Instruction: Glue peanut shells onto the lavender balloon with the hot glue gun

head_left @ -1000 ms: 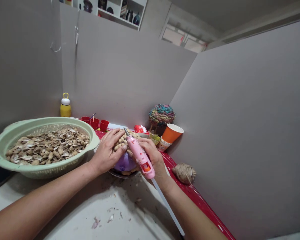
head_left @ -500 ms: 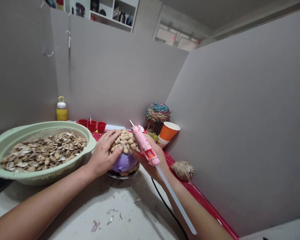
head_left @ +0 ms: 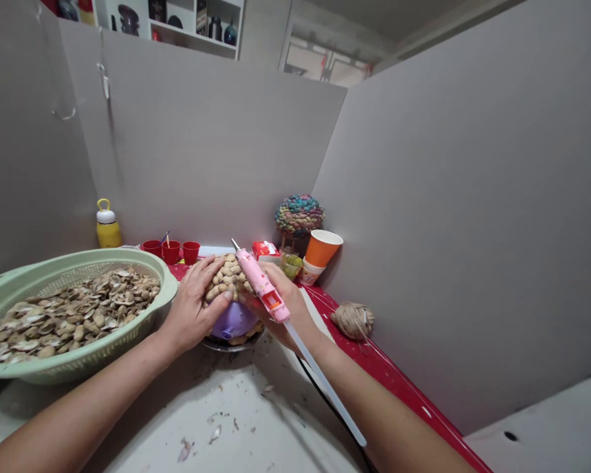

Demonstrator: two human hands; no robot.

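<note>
A pair of bare hands works around a purple ball (head_left: 234,320) capped with peanut shells (head_left: 226,279) on a pale tabletop (head_left: 246,407). The left hand (head_left: 193,303) cups the ball's left side, its thumb standing wide of the fingers and pressed toward the shells. The right hand (head_left: 288,303) meets the ball's right side and holds a pink glue gun (head_left: 262,284); most of its fingers are hidden, so how tightly they close cannot be told.

The gun sits above the ball's right shoulder, its long axis on a slant: the metal nozzle (head_left: 235,244) points up, leftward and away from the person, while a pale glue stick (head_left: 328,384) runs out of the rear, down and right over the right forearm. A dark-rimmed dish (head_left: 226,347) lies beneath the ball. Left of the ball stands a green colander (head_left: 165,292) of loose shells; behind it, to the left, three red cups (head_left: 191,252); to its right, a coil of twine (head_left: 353,320).
</note>
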